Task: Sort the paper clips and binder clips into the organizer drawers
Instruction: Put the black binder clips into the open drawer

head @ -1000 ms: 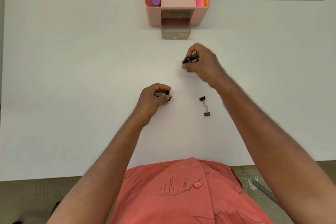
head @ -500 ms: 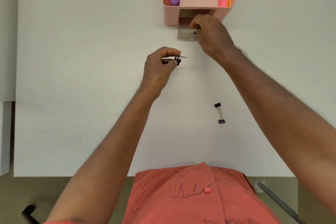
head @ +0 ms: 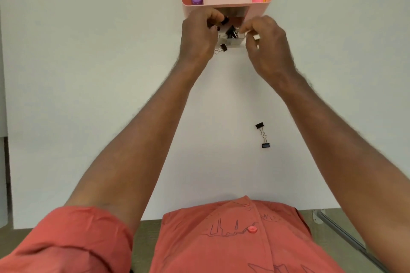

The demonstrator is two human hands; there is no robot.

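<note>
Head view: both hands have come up from mid-bench to the pink organizer (head: 259, 10) at the far edge within the last second. Half a second ago only the right hand (head: 267, 47) was at the pulled-out drawer (head: 231, 41), and the left hand (head: 198, 36) was short of it, carrying clips. Now the left hand is at the drawer's left side, its fingers curled round a black binder clip (head: 224, 20) held over the drawer. The right hand sits at the drawer's right corner with fingers curled; whether it pinches the drawer rim or anything else I cannot tell. Black clips (head: 231, 33) already lie inside the drawer.

One small binder clip (head: 222, 47) lies on the bench (head: 88, 73) just in front of the drawer's left corner, outside it. It probably missed and needs picking up again. Its long axis runs roughly across the organizer's front, black body toward the drawer, wire handles pointing left.

Well nearer the person than the organizer, to its right, two binder clips (head: 263, 135) lie linked handle to handle. Their shared long axis runs toward and away from the organizer, black bodies at either end. By my reading the sorting is well along but not done.
</note>
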